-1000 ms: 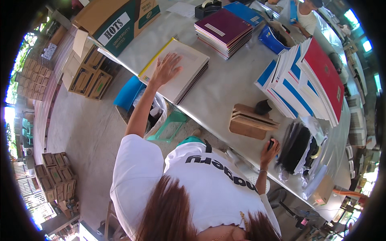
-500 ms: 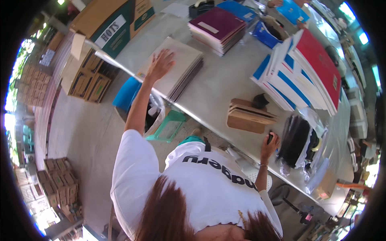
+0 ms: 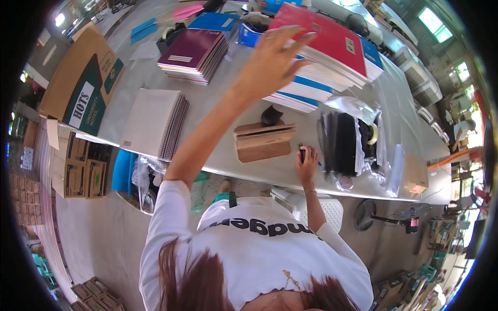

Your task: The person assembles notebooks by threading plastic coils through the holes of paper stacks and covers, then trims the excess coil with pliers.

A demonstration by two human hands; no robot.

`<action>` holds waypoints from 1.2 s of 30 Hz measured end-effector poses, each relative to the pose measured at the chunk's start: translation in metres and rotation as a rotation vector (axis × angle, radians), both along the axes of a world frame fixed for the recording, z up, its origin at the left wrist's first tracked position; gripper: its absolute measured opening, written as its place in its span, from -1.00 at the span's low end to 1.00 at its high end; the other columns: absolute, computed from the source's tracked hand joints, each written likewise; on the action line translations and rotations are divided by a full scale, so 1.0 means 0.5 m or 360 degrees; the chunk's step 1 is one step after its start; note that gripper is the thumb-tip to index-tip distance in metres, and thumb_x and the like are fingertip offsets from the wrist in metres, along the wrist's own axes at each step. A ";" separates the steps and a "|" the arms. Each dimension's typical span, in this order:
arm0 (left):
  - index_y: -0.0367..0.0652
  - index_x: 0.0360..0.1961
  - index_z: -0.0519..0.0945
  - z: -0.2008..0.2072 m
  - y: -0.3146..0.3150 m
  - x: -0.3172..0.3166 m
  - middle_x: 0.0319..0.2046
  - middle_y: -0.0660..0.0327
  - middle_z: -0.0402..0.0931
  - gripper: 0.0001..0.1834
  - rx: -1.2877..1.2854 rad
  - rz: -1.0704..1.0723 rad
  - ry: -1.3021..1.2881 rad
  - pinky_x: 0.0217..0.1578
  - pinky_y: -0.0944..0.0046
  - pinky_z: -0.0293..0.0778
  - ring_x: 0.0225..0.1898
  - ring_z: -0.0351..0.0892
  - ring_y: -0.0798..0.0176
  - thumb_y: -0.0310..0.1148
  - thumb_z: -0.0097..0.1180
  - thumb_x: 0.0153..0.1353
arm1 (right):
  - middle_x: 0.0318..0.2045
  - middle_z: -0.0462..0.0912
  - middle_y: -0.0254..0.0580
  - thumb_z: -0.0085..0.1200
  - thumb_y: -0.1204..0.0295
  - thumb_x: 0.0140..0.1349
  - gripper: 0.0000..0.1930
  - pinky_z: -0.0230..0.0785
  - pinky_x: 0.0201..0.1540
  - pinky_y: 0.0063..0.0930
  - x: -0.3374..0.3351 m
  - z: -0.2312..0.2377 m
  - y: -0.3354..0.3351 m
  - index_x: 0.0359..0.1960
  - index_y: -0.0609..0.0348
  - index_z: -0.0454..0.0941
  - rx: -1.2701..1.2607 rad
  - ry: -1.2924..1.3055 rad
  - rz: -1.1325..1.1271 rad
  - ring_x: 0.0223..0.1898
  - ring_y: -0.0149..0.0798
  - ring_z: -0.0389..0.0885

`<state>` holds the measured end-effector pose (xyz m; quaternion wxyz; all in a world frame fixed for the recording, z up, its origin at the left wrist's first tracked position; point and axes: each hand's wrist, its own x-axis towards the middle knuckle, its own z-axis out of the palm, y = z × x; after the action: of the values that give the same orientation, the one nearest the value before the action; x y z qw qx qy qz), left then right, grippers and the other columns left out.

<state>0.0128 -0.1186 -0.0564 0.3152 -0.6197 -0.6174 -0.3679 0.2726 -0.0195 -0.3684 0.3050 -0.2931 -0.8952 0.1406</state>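
Note:
My left hand (image 3: 272,59) reaches across the table with its fingers spread and nothing in it. It is over the edge of a tall stack of large notebooks with a red cover (image 3: 332,39) on top; whether it touches them I cannot tell. Close to the table's front edge, my right hand (image 3: 309,165) is closed around a small black object (image 3: 302,153), mostly hidden by the fingers. Left of it stand several brown wooden boards (image 3: 263,147), with a small black item (image 3: 271,115) behind. A pile of white-covered spiral notebooks (image 3: 153,116) lies farther left.
A maroon-topped notebook stack (image 3: 192,49) stands at the back. Black spiral bindings (image 3: 345,145) and plastic wrap lie right of my right hand. A large carton (image 3: 83,88) sits at the table's left. A white stool (image 3: 329,210) and a fan (image 3: 365,215) are below the front edge.
My left hand has lifted off the white spiral notebooks and swung right to the red-topped stack. The view has turned to the right. My right hand still holds the small black object.

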 end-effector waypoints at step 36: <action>-0.37 -0.01 0.51 0.348 0.201 0.010 -0.07 0.06 0.51 -0.59 -0.0323 -0.0605 -0.0293 -0.13 0.25 0.43 -0.18 0.53 0.31 -0.21 -0.01 0.32 | -0.05 0.51 -0.15 0.03 0.28 0.32 -0.67 0.27 0.13 -0.22 -0.046 0.177 0.084 0.05 0.13 0.42 -0.1013 0.0799 0.0219 0.09 -0.21 0.42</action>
<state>0.0178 -0.0179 0.1174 0.1188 -0.7172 -0.5496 -0.4116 0.2496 0.0227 -0.2800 0.3979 -0.2688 -0.7223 0.4977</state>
